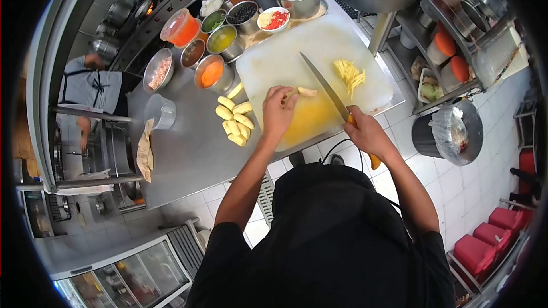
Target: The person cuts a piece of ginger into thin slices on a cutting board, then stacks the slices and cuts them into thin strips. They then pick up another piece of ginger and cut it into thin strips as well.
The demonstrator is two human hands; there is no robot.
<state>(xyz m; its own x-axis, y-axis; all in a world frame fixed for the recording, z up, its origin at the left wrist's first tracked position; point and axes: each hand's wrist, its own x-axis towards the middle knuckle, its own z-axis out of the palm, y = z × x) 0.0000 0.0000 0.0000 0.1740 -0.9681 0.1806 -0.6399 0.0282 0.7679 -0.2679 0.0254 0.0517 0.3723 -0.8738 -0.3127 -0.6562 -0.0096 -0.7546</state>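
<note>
Several peeled yellow pieces (235, 120) lie on the steel counter (188, 154), at 9 o'clock of the white board (274, 57). My left hand (278, 111) pins one piece (306, 92) by its near end w/ curled fingertips, approx mid-board. I'd tuck those tips back, knuckles guiding the blade, flat side down so it can't roll. Next the knife (324, 84), tip toward 11 o'clock, edge just right of the piece. I'd go for thin, even cuts to match the strips (349, 74) heaped at 2 o'clock. Right hand (365, 132) is clenched round the orange handle at 5 o'clock. Firm wrist, no rush.
</note>
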